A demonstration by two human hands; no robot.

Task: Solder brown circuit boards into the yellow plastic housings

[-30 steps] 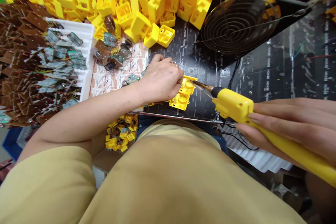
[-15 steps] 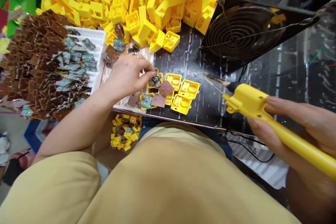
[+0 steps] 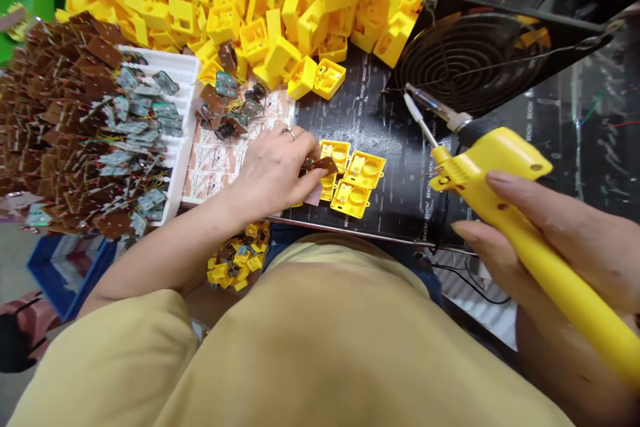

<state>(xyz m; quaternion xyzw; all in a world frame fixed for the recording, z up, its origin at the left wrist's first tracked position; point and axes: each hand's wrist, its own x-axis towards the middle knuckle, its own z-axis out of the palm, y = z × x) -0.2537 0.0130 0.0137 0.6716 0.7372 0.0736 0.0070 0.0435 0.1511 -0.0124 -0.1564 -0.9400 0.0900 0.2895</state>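
Observation:
My left hand [image 3: 277,170] is closed, its thumb and fingers pinching a brown circuit board [image 3: 326,165] over a group of small yellow plastic cases [image 3: 365,169]. Under the thumb, the corner of another board [image 3: 314,196] shows; the hand covers the cases to its left. My right hand [image 3: 560,247] grips a yellow soldering iron [image 3: 505,160], held up at the right. The iron's metal tip and the thin feed tube beside it point up and left towards the fan, away from the cases.
A heap of yellow cases [image 3: 280,7] fills the back. At the right back stands a black fan [image 3: 465,67]. Stacked brown boards [image 3: 60,120] and a white foam tray [image 3: 183,120] are at the left. Below the table edge are a box of yellow parts [image 3: 240,260] and a blue crate [image 3: 60,280].
My left hand has moved right and now pinches the brown board instead of being at the small round black parts. The soldering iron's tip has swung upward in my right hand.

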